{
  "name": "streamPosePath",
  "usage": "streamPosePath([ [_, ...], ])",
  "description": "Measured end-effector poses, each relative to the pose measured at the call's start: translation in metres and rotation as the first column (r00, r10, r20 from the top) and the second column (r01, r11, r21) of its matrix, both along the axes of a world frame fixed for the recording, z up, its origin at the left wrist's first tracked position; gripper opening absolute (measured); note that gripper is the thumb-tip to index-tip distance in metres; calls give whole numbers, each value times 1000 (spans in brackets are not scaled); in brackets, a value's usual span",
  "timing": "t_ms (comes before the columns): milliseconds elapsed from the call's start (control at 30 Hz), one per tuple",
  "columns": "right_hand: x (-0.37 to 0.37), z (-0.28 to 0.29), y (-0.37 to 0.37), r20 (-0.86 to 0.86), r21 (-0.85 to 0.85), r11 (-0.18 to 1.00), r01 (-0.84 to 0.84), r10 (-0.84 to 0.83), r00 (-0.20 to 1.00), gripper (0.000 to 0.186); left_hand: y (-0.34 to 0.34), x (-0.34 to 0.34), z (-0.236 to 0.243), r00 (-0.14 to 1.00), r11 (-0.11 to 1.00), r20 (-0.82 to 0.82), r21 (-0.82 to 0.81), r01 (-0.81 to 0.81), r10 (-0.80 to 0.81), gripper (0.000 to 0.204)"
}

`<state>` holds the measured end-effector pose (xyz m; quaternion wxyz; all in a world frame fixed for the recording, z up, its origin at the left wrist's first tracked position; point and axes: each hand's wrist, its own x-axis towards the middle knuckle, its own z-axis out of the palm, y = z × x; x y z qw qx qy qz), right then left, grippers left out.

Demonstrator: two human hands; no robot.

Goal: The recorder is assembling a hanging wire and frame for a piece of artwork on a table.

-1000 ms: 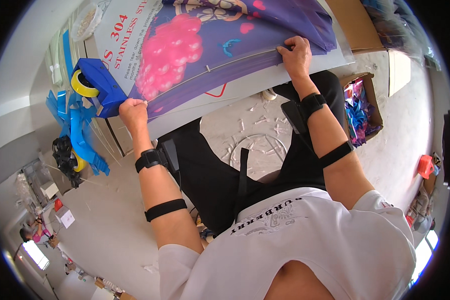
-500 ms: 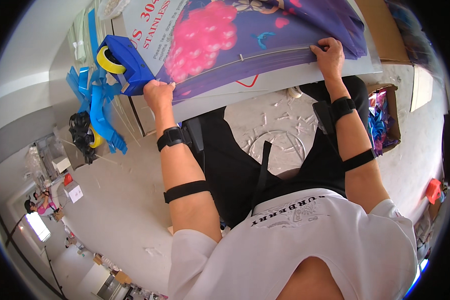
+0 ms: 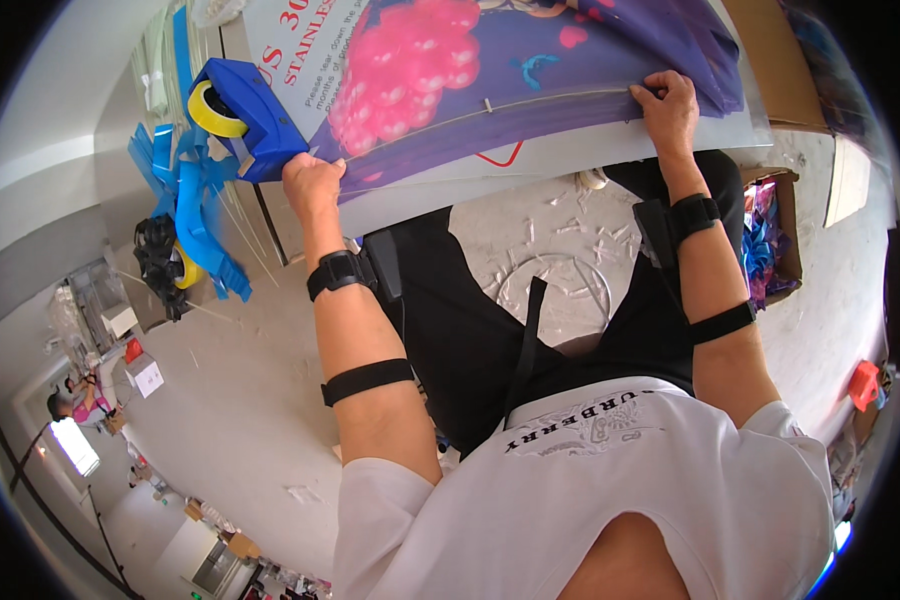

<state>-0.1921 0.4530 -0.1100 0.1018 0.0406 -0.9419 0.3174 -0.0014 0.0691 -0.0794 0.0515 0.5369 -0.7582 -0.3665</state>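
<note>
A purple printed sheet (image 3: 550, 75) with pink balloons on it lies over the table. A thin pale rod or cord (image 3: 440, 121) runs along its near side, with a small white tab near its middle. My left hand (image 3: 313, 184) is closed at the rod's left end, thumb and fingers pinching the sheet's edge. At the right end, my right hand (image 3: 672, 110) pinches the sheet with thumb and forefinger; the fingertips partly hide what lies between them. A blue tape dispenser (image 3: 260, 118) with a yellow roll stands right beside my left hand.
Under the sheet lies a white board (image 3: 440, 190) with red print. Blue strips (image 3: 198, 215) and a black bundle (image 3: 158, 260) hang at the table's left side. A carton of colourful foil pieces (image 3: 770, 240) stands at right. Scraps litter the floor (image 3: 510, 225) between my legs.
The purple strip on the near side of the rod lies flatter than before. My left hand has shifted slightly left, my right slightly right; both stay at the sheet's edge.
</note>
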Motion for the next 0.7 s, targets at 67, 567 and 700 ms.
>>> streamPosePath([
  [67, 0, 1, 0, -22, -2, 1000, -23, 23, 1000, 21, 0, 1, -4, 997, 990, 14, -119, 72, -70, 17],
  [567, 86, 22, -71, -7, 357, 695, -624, 671, 742, 68, 119, 7, 3, 639, 448, 284, -516, 730, -715, 64],
  [700, 84, 19, -57, 87, 411, 684, -603, 629, 773, 74, 107, 23, -7, 720, 582, 351, -426, 693, -599, 69],
])
